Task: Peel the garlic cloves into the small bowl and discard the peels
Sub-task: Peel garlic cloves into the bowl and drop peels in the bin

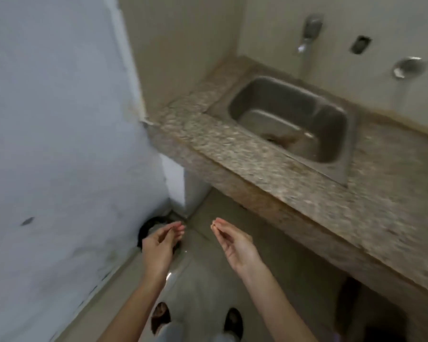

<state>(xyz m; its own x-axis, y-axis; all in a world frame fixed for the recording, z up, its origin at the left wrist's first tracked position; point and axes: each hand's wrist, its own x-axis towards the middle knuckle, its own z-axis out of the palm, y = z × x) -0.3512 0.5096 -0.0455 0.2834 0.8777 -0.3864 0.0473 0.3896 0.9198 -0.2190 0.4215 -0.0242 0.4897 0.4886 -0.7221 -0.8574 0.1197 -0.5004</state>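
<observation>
I stand facing a floor corner with both hands held out low. My left hand hovers above a dark round bin that stands on the floor against the left wall, and it covers most of the bin's opening. Its fingers are straight and close together and hold nothing that I can see. A little to the right, over bare floor, my right hand also has straight fingers, with a tiny pale fleck at the fingertips. No garlic cloves or small bowl are in view.
A speckled stone counter with a steel sink runs along the right, and a wall tap hangs above it. A white wall closes the left side. My feet in dark sandals are on the tiled floor below.
</observation>
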